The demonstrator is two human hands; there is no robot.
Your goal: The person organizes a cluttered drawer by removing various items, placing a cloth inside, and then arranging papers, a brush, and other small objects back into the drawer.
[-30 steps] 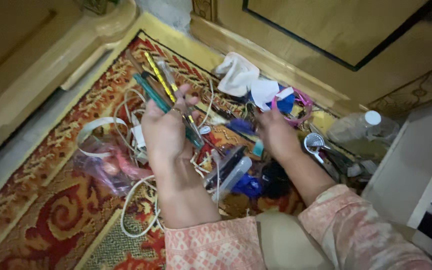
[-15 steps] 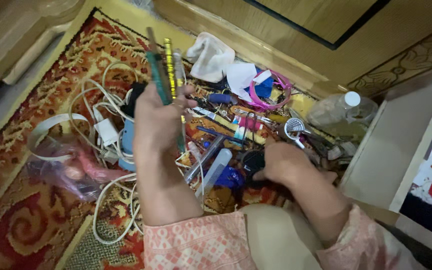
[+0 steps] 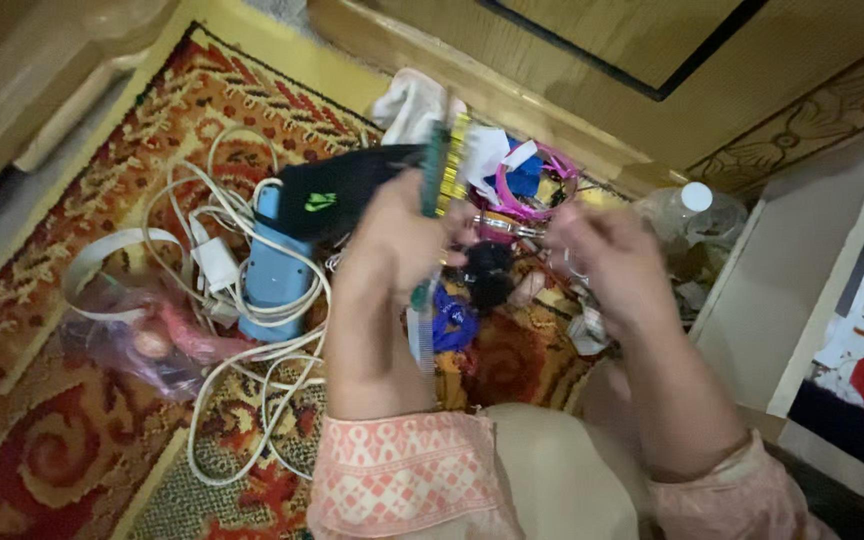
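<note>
Pens (image 3: 444, 165) stand bunched and upright in the left hand (image 3: 392, 245), gripped tight, long axis pointing away toward the clutter (image 3: 527, 190) on the rug (image 3: 72, 440). Right hand (image 3: 607, 265) hovers level beside them, blurred; can't tell its grip. Left is nearer.

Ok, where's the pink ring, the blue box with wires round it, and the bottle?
pink ring (image 3: 560, 160), head view, its upper right rim
blue box (image 3: 274, 275), head view, its middle face
bottle (image 3: 694, 196), head view, its white cap
</note>
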